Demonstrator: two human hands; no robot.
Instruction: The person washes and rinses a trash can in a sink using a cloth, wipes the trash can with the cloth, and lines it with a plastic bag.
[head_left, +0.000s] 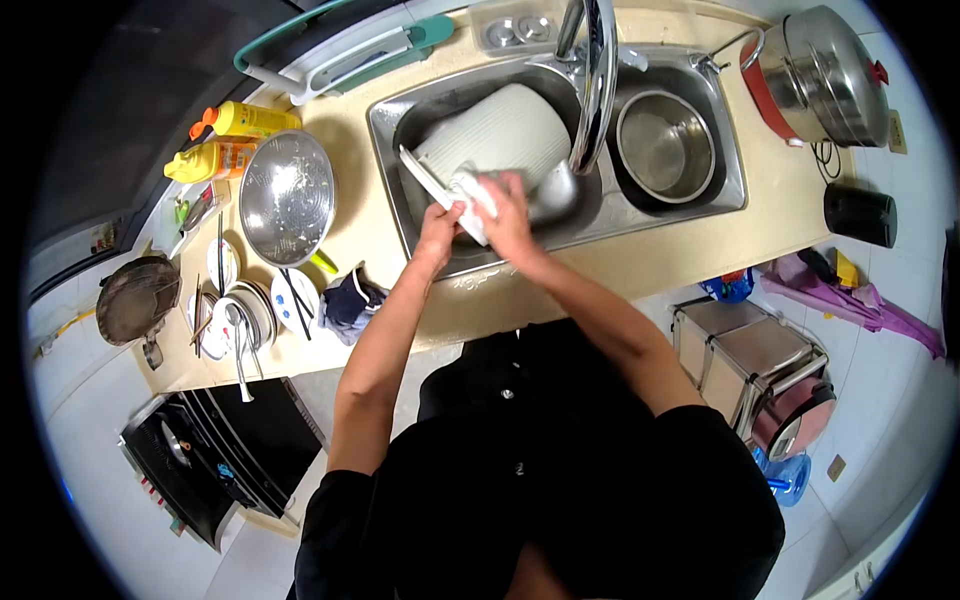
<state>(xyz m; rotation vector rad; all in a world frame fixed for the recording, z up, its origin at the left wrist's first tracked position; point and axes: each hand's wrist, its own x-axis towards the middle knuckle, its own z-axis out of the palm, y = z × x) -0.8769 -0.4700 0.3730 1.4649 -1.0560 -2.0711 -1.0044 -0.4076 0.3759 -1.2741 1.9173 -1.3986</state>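
Over the left sink basin (384, 130), my left hand (437, 235) is closed on the near end of a long, thin-edged white piece (425, 178), its exact kind unclear. My right hand (508, 212), slightly blurred, presses a bunched white cloth (472, 192) against it, fingers closed around the cloth. Just behind both hands, a large white ribbed object (505, 130) leans in the basin. To the right of my right hand lies a shiny, rounded piece (553, 192), partly hidden under the ribbed object.
The faucet (598, 90) arches between the basins; a steel pot (665, 146) sits in the right one. Leftward on the counter are a metal colander (287, 198), yellow bottles (245, 120), stacked bowls (250, 312) with spoons, and a dark cloth (350, 303). A steamer pot (825, 80) stands far right.
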